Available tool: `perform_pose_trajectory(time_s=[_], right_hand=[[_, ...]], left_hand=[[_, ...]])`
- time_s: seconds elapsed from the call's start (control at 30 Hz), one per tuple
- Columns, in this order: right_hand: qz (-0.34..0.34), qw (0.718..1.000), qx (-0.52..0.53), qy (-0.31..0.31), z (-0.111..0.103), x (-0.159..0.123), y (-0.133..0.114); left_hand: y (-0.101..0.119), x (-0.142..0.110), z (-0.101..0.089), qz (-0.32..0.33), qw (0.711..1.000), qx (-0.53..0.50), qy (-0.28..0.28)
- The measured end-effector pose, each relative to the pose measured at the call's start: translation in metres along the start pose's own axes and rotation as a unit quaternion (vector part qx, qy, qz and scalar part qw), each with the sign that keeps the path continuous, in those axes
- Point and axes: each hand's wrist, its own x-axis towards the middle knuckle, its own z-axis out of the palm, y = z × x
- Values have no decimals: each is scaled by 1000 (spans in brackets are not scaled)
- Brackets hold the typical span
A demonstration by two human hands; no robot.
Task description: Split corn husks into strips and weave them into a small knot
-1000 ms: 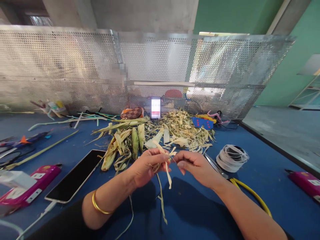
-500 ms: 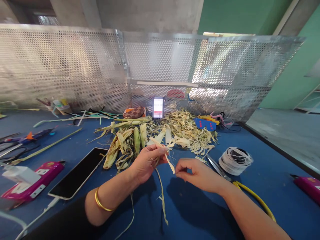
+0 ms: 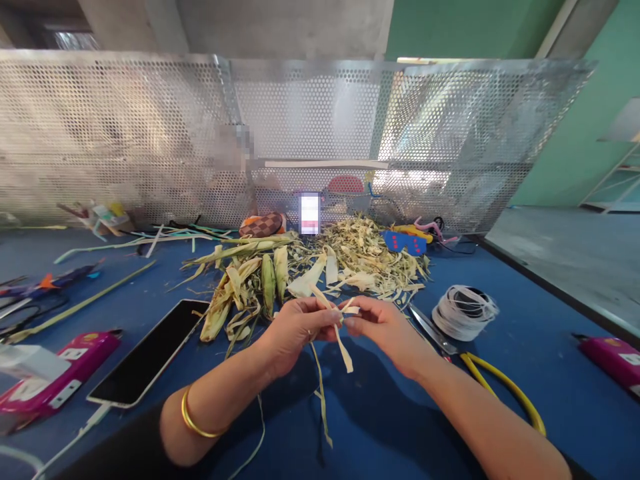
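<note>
Pale corn husk strips (image 3: 344, 350) cross one another between my two hands, above the blue table. My left hand (image 3: 300, 333) is closed, pinching the strips between thumb and fingers. From the other side my right hand (image 3: 383, 330) pinches a short strip end, its fingertips close to the left ones. A long thin husk strand (image 3: 323, 400) hangs below my left hand. Behind the hands lie whole dried husks (image 3: 235, 293) and a heap of husk shreds (image 3: 375, 253). My fingers hide where the strips meet.
On the right are scissors with yellow handles (image 3: 505, 393) and a spool of white cord (image 3: 465, 313). A phone (image 3: 150, 353) and a magenta power strip (image 3: 75, 373) lie at left. A perforated metal screen (image 3: 310, 113) stands along the back.
My right hand has moved up and left to meet the left hand and now pinches a strip end. One strip end hangs lower. The whole view has shifted slightly.
</note>
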Motion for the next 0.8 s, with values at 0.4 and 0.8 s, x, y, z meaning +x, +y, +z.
perform_pose_trajectory(time_s=[0.4, 0.8], right_hand=[[133, 958, 254, -27, -8, 0, 2], [52, 999, 2, -9, 2, 2, 6]], left_hand=[[-3, 0, -1, -61, 998, 4, -35], [-3, -5, 2, -74, 993, 60, -67]])
